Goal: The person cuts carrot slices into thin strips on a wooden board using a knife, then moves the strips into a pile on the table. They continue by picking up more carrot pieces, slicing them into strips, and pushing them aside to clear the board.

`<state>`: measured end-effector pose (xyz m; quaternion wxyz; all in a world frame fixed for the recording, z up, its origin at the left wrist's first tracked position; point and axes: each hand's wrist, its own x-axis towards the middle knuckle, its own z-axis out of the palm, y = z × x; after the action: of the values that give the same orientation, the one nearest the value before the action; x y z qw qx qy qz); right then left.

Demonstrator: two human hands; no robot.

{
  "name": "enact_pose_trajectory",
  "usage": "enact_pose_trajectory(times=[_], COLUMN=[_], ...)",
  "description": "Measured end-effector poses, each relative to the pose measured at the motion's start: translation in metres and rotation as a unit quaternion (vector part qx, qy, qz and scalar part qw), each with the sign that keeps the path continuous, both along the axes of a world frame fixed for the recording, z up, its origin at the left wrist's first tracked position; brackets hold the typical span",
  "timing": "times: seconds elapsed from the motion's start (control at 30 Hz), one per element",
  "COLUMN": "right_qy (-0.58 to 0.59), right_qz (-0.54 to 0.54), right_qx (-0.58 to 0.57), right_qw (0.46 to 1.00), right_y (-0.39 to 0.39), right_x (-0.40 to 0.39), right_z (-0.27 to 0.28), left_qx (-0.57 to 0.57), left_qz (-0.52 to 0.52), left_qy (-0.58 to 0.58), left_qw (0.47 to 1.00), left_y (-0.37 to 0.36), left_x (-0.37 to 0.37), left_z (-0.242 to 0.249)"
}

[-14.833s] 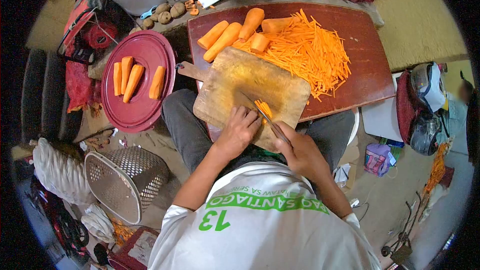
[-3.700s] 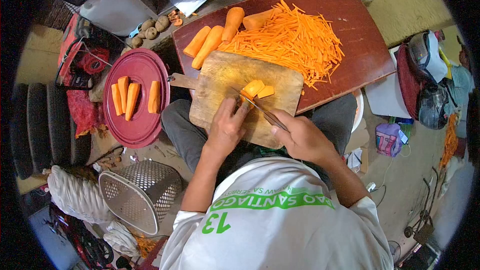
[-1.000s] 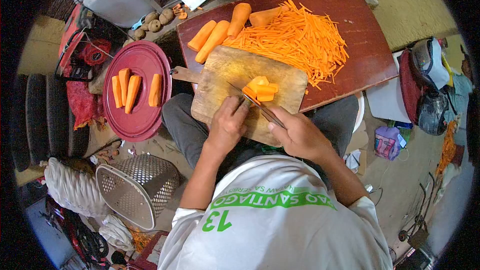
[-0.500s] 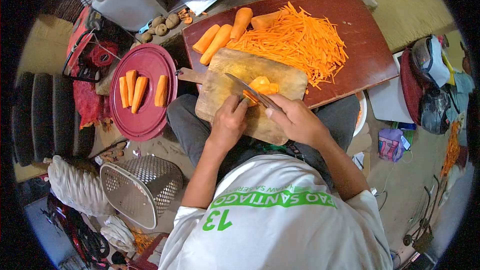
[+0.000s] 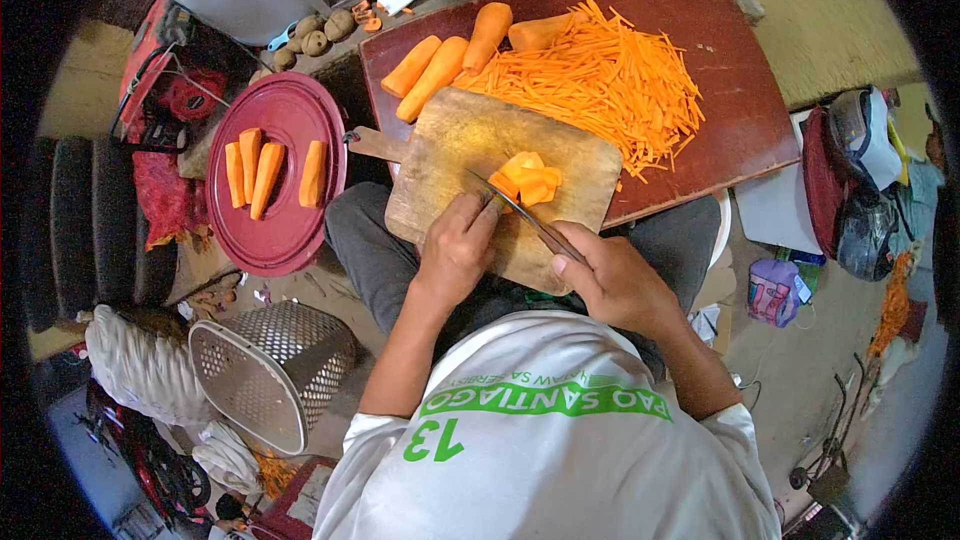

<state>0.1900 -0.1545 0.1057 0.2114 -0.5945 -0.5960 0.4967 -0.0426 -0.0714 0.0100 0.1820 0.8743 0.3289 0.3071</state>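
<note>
My right hand [image 5: 620,278] is wrapped around the handle of a knife [image 5: 530,217], whose blade slants up and left across a wooden cutting board [image 5: 440,165]. On the board, cut carrot slices [image 5: 527,178] lie in a small heap just beyond the blade. Close against the knife, my left hand [image 5: 457,248] has its fingers curled and pressed together; what is under the fingertips, if anything, is hidden. The board rests over my lap and against the edge of a dark red table [image 5: 740,100]. A large pile of carrot strips [image 5: 620,90] sits behind the board.
Whole peeled carrots [image 5: 437,78] lie at the table's left side. Several more carrots [image 5: 266,180] are on a round red lid [image 5: 285,250] to the left. A perforated basket [image 5: 250,370] lies on the floor, and potatoes [image 5: 313,42] sit beyond the lid.
The knife and my right hand have shifted down and right, drawing away from the carrot slices. My left hand stays nearly in place. The whole view has tilted slightly.
</note>
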Motion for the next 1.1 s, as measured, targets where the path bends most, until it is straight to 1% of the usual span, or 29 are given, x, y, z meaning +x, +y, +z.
enact_pose_trajectory(times=[0.03,0.07,0.13,0.23,0.33,0.43,0.57,0.67,0.77,0.8,0.83,0.9,0.97,1.03,1.1], right_qy=[0.003,0.008,0.018,0.0,-0.09,-0.09,-0.071,-0.047,0.093,0.102,0.111,0.113,0.099,0.083,0.072], right_qz=[0.001,-0.005,-0.017,0.006,0.053,0.062,0.027,0.029,-0.005,-0.019,-0.033,-0.041,-0.028,-0.009,-0.008], right_qx=[-0.011,0.001,0.029,0.09,0.045,0.027,0.111,0.137,0.209,0.161,0.112,0.084,0.122,0.069,0.038], right_qw=[1.0,1.0,0.999,0.996,0.994,0.994,0.991,0.989,0.973,0.981,0.987,0.989,0.987,0.994,0.997], right_y=[0.002,0.004,0.012,0.024,0.039,0.04,0.029,0.031,0.033,0.03,0.027,0.022,0.017,0.012,0.008], right_x=[-0.002,-0.005,-0.01,-0.015,-0.012,-0.011,-0.017,-0.014,-0.005,-0.003,-0.002,-0.001,0.001,0.003,0.001], right_z=[0.0,-0.004,-0.017,-0.042,-0.04,-0.041,-0.06,-0.075,-0.1,-0.085,-0.057,-0.042,-0.042,-0.041,-0.038], left_qx=[0.0,0.0,0.004,-0.009,0.002,0.024,0.041,0.034,0.028,0.024,0.021,0.023,0.015,-0.003,0.015], left_qz=[0.001,-0.002,-0.007,-0.003,0.012,0.004,0.002,0.006,0.009,0.01,0.011,0.015,0.015,0.02,0.02], left_qy=[-0.001,-0.002,-0.005,0.015,0.007,-0.004,-0.011,0.003,0.005,0.005,0.004,-0.006,-0.009,-0.002,-0.007], left_qw=[1.0,1.0,1.0,1.0,1.0,1.0,0.999,0.999,1.0,1.0,1.0,1.0,1.0,1.0,1.0], left_y=[0.0,0.0,0.001,-0.001,-0.003,0.0,-0.001,-0.005,-0.004,-0.004,-0.004,-0.004,-0.004,-0.005,-0.005], left_x=[0.0,-0.001,-0.001,-0.002,-0.003,-0.001,0.001,0.001,0.004,0.004,0.004,0.003,0.004,0.002,0.001], left_z=[-0.002,-0.003,-0.006,0.0,-0.004,-0.009,-0.006,-0.004,-0.006,-0.007,-0.008,-0.011,-0.012,-0.011,-0.014])
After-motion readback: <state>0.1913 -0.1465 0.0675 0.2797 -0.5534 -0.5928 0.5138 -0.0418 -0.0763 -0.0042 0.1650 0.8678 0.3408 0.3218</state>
